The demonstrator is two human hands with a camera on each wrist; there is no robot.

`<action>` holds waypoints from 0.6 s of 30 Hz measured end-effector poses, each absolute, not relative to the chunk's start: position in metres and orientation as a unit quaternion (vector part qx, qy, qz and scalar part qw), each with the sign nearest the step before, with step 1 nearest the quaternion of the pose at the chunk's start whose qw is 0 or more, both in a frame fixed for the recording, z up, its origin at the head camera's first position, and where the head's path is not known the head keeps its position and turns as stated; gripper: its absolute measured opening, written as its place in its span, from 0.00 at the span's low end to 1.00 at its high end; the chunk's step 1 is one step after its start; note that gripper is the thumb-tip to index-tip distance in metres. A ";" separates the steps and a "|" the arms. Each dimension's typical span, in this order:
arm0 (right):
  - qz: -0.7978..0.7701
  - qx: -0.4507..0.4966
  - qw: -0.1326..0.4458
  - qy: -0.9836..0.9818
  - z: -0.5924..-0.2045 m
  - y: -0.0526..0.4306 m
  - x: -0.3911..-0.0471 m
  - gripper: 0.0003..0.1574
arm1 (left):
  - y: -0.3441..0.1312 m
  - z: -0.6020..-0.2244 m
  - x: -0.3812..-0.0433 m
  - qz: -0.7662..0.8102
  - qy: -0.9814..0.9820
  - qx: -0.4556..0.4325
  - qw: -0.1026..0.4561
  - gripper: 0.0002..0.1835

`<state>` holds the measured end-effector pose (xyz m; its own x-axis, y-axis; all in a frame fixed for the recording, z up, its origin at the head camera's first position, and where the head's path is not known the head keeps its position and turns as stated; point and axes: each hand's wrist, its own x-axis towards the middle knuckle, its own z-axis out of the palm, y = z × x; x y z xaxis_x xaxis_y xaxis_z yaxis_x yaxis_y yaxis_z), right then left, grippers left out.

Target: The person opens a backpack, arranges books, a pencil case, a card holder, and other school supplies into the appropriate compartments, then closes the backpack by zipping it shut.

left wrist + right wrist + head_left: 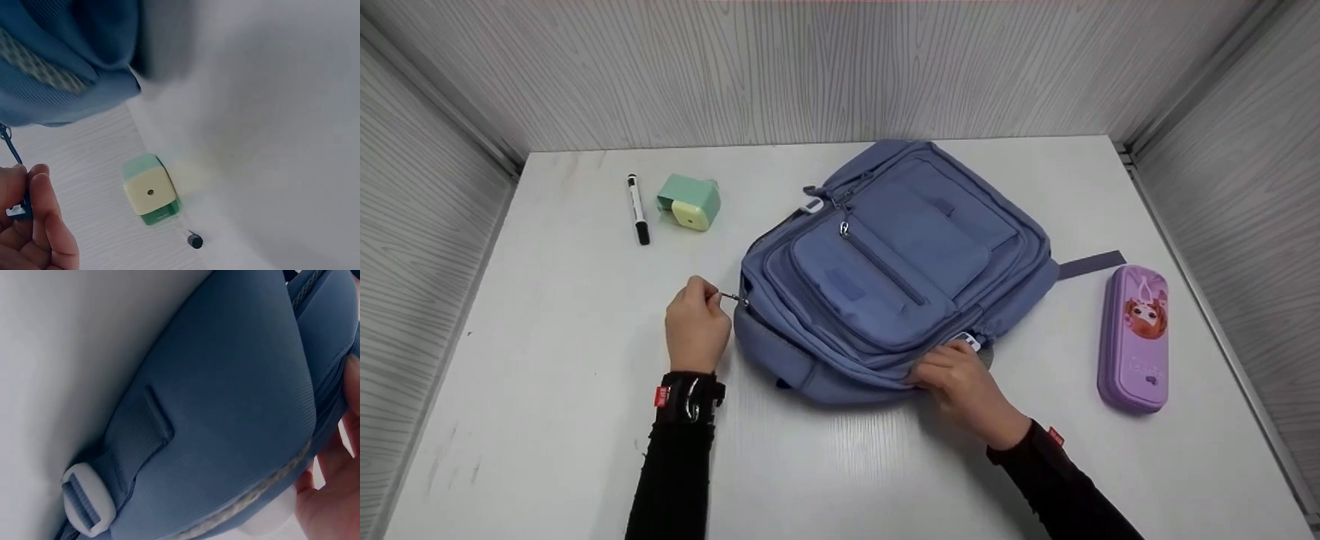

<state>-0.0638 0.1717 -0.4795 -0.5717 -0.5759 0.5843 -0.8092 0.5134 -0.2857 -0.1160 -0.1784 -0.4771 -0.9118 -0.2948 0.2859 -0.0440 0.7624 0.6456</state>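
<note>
We see a white table [547, 337], its near edge cut off, and across its middle a blue backpack [896, 274], its underside hidden. A purple pencil case [1136, 341] lies to the right, its lettering too faint for us to read. The right hand [967, 390] clamps its fingers on the backpack's near edge, right of the middle; its fingertips are partly hidden. The left hand [697, 326] is just beside the bag's left end, fingers together. A green and yellow box [690, 199] sits far left, left of it a marker [638, 210] (only its dark end is plain to us from the left wrist). Smallest is the zipper pull [730, 297], pinched in the left hand's fingers, partly covered.
</note>
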 end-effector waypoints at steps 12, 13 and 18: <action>0.274 0.416 0.210 -0.841 -0.477 0.191 -0.068 0.14 | -0.177 -0.473 -0.090 -0.303 -0.930 0.054 0.200 0.03; 0.273 0.415 0.208 -0.843 -0.477 0.194 -0.068 0.13 | -0.177 -0.472 -0.086 -0.298 -0.932 0.047 0.200 0.02; 0.265 0.405 0.204 -0.851 -0.477 0.210 -0.074 0.13 | -0.172 -0.470 -0.064 -0.279 -0.939 0.009 0.203 0.01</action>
